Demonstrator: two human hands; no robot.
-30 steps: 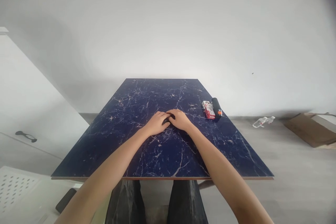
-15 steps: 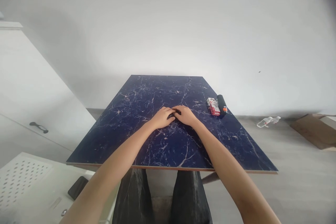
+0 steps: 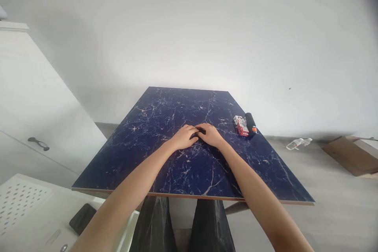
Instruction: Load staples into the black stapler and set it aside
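Near the middle of the blue marble-patterned table (image 3: 165, 112), my two hands meet, fingertips touching. My left hand (image 3: 184, 137) comes in from the left with its fingers curled and pressed together. From the other side, my right hand (image 3: 210, 134) is bent inward the same way. Something dark (image 3: 193, 136) shows in the small gap between thumbs and fingers; it is mostly hidden, and I cannot make out what it is. Both hands rest low, at the tabletop.
On the table's right side lie a small red and white box (image 3: 241, 126) and a black cylinder (image 3: 250, 123) with an orange mark. Bottles (image 3: 298, 143) and a cardboard box (image 3: 350, 154) are on the floor at right. A phone (image 3: 82, 219) lies on a white surface at lower left.
The view has shifted and tilted slightly, so the table appears a little lower. My hands remain together at the same place on it, with hardly any change in the fingers.
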